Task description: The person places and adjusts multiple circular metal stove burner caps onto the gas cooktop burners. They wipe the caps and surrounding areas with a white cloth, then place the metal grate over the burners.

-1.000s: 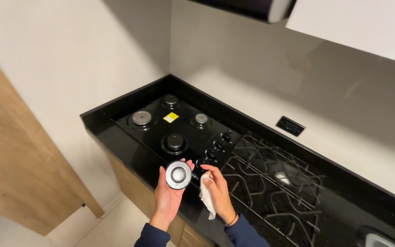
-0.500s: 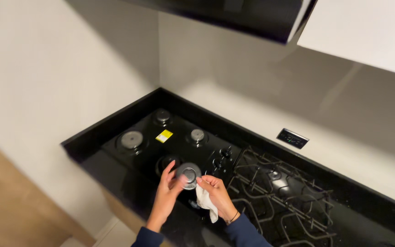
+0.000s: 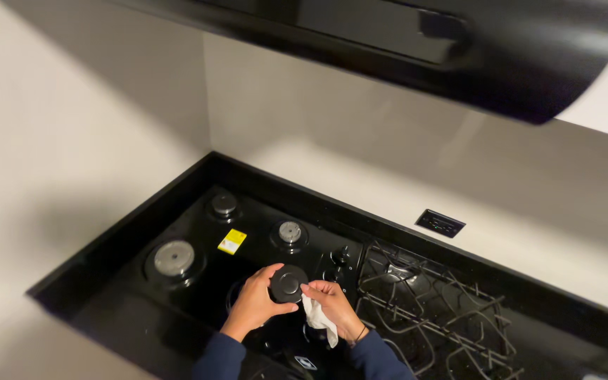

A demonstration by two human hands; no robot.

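My left hand [image 3: 256, 304] holds a round black burner cap [image 3: 288, 283] just above the black gas cooktop [image 3: 198, 281]. My right hand [image 3: 332, 304] grips a crumpled white cloth [image 3: 318, 320] and its fingertips touch the cap's right edge. Both hands hover over the front burner spot, which they hide. Three bare burners show on the glass: a large silver burner [image 3: 173, 259] at the left, a small burner [image 3: 224, 205] at the back, and another small burner [image 3: 290, 232] in the middle. A yellow sticker [image 3: 231, 241] lies between them.
Black control knobs [image 3: 340, 257] sit right of the hands. Several black wire pan grates [image 3: 431, 309] are piled on the right part of the counter. A dark extractor hood [image 3: 416, 49] hangs overhead. A black wall socket [image 3: 440, 223] is set in the backsplash.
The cap has been turned over in my left hand: its shiny silver underside showed before, its black top shows now. The camera view has tilted upward toward the hood.
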